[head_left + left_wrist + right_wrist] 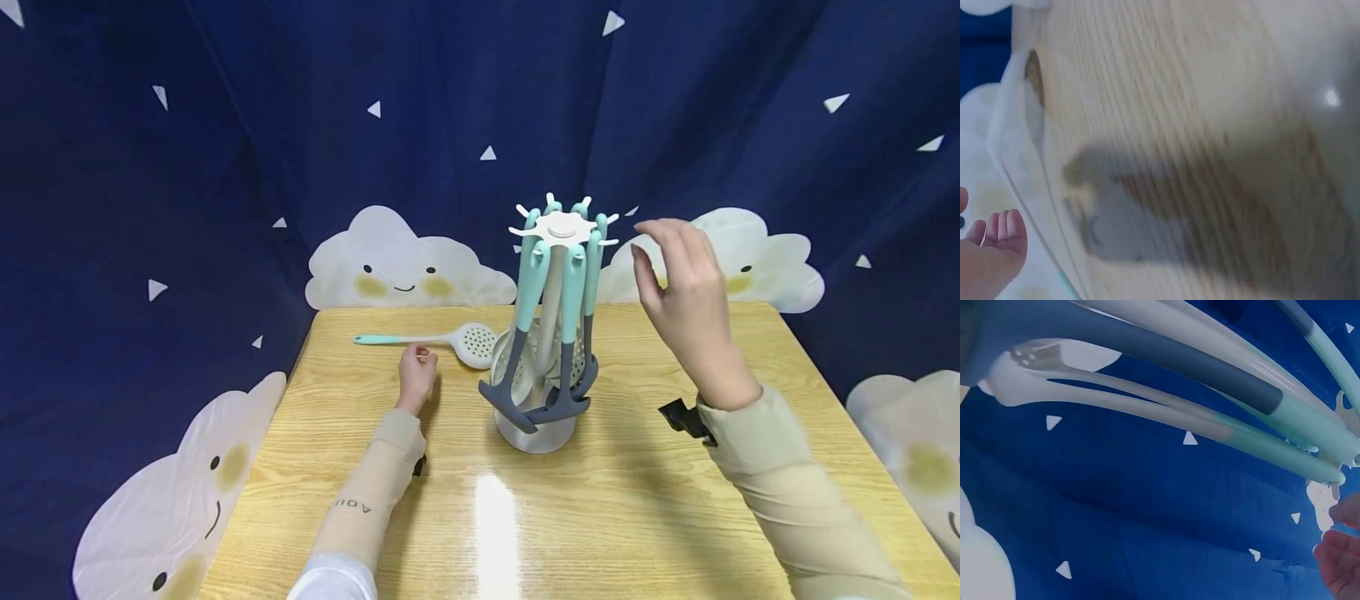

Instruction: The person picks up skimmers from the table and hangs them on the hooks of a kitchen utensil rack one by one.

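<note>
A slotted skimmer (476, 343) with a pale grey head and turquoise handle end lies flat near the table's back edge. Just in front of its handle is my left hand (417, 375), fingers loosely bent. In the left wrist view a gap shows between thumb and fingers, beside the skimmer's handle (1034, 209). A white utensil stand (561, 227) carries several hanging utensils with turquoise handles, some with dark grey ends. To the right of its top, my right hand (686, 292) is raised with thumb and fingers apart, holding nothing; its fingertips (1335, 550) show near the handle tops.
The wooden table (615, 500) extends in front of the stand's round base (536, 437). Behind and at both sides hangs a dark blue curtain (420, 67) with white triangles and smiling clouds. A black wrist strap (684, 421) sits at the right sleeve.
</note>
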A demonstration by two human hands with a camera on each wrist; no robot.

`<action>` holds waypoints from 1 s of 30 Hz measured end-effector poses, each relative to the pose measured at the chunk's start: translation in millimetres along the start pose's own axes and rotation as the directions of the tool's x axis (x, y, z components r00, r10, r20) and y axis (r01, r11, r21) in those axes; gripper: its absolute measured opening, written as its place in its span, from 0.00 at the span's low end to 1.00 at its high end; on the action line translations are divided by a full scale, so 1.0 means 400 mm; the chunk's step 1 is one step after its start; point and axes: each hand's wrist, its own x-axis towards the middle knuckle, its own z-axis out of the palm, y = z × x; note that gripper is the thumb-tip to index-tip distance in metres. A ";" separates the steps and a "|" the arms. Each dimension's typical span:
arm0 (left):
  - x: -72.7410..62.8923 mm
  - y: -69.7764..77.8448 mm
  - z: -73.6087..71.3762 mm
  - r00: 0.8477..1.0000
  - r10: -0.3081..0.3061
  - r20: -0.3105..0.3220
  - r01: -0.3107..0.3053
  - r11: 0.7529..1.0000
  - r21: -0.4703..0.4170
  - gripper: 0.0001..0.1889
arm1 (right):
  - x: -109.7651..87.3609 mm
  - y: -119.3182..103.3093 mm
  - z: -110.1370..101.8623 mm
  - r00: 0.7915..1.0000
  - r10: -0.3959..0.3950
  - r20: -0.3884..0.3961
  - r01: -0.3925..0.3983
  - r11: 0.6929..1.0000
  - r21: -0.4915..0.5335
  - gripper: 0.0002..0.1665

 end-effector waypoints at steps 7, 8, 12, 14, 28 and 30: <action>0.088 -0.136 -0.022 0.995 -0.098 0.030 0.095 0.993 0.073 0.21 | 0.040 -0.011 0.005 0.999 -0.047 -0.017 0.047 0.999 0.013 0.12; 0.110 -0.183 -0.018 0.995 -0.092 0.026 0.090 0.992 0.086 0.22 | 0.044 -0.012 0.006 0.998 -0.060 -0.015 0.060 0.998 0.013 0.12; 0.209 -0.400 0.007 0.990 -0.138 0.021 0.133 0.978 0.162 0.33 | 0.055 -0.013 0.008 0.994 -0.106 -0.002 0.106 0.994 0.014 0.12; 0.255 -0.511 0.021 0.985 -0.171 0.017 0.165 0.971 0.175 0.39 | 0.059 -0.013 0.010 0.993 -0.121 0.009 0.121 0.993 0.015 0.12; 0.107 -0.109 -0.010 0.878 -0.466 0.107 0.462 0.885 0.064 0.46 | 0.068 -0.006 0.019 0.985 -0.168 0.042 0.167 0.986 0.018 0.12; 0.132 -0.144 0.008 0.858 -0.503 0.104 0.509 0.860 -0.038 0.46 | 0.069 -0.003 0.023 0.985 -0.169 0.039 0.168 0.986 0.017 0.11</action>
